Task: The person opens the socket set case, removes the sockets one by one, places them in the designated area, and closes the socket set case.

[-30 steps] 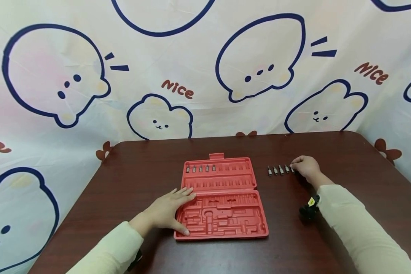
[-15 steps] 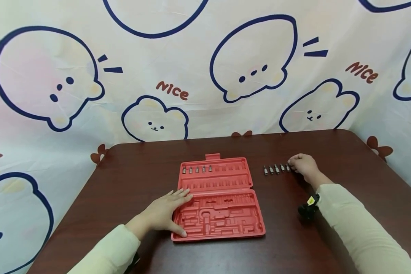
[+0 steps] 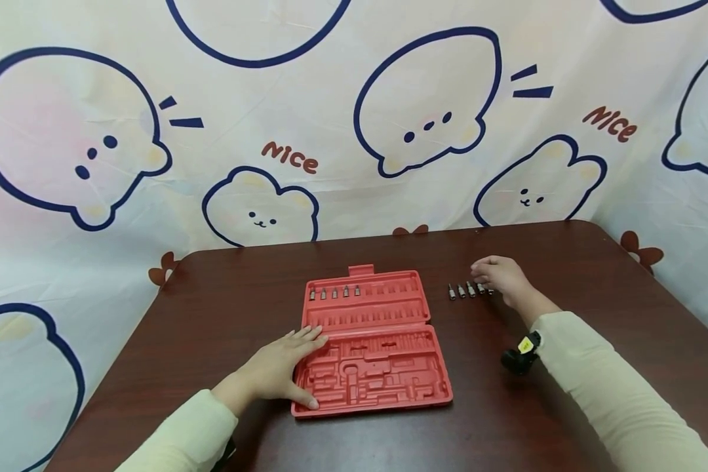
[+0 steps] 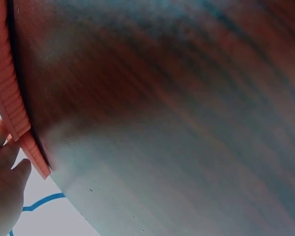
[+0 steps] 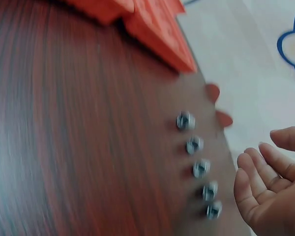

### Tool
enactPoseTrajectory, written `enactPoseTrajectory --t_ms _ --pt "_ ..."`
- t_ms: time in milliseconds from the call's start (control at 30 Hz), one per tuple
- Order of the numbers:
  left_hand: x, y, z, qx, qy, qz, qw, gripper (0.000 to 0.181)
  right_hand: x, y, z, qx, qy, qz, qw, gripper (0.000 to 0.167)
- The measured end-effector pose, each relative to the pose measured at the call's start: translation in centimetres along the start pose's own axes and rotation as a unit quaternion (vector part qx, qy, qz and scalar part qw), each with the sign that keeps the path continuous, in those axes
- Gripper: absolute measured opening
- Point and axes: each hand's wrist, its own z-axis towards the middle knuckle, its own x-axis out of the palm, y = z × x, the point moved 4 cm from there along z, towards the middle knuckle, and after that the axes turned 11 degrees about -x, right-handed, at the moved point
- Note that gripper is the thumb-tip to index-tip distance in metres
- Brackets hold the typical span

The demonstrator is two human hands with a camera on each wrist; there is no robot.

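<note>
A red plastic tool case (image 3: 383,364) lies unfolded on the table, its moulded slots facing up. My left hand (image 3: 280,366) rests on the case's left side, fingers spread and fairly straight, thumb at the front corner. Several small silver socket bits (image 3: 323,294) stand in a row at the upper left of the lid part. To the right of the case, a row of similar socket bits (image 5: 201,168) stands on the table. Just beyond the row's right end my right hand (image 3: 504,278) hovers, fingers loosely bent. In the right wrist view nothing shows between its thumb and fingers.
The dark brown wooden table (image 3: 236,288) carries the case and the bits. Behind it hangs a pale cloth (image 3: 354,196) with cartoon bears. A black wrist camera (image 3: 519,357) sits under the right sleeve.
My right hand has left the rightmost bit in the row, rising and shifting left and away. The left hand stays on the case. The head view has turned slightly right.
</note>
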Motion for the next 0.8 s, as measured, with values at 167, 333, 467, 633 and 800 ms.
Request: enactPoseTrajectory --t_ms 167,333,467,633,800 --pt "-0.1 0.0 0.0 0.001 -0.003 0.004 1.0000 0.102 2.3 1.8 0.3 -0.004 0.025 0.030 0.9992 0.038" --pt "-0.2 0.1 -0.1 0.004 -0.005 0.006 1.0000 0.102 4.6 2.9 0.6 0.001 0.036 0.066 0.9972 0.036" --pt "-0.2 0.0 0.0 0.003 -0.003 0.005 1.0000 0.101 6.7 3.3 0.9 0.004 0.044 0.106 0.9934 0.033" --pt "-0.1 0.0 0.0 0.000 0.001 0.004 1.0000 0.102 9.2 4.2 1.0 -0.008 0.059 0.130 0.9897 0.031" --pt "-0.1 -0.1 0.0 0.000 0.000 0.008 1.0000 0.102 11.2 4.9 1.2 -0.009 0.066 0.134 0.9887 0.027"
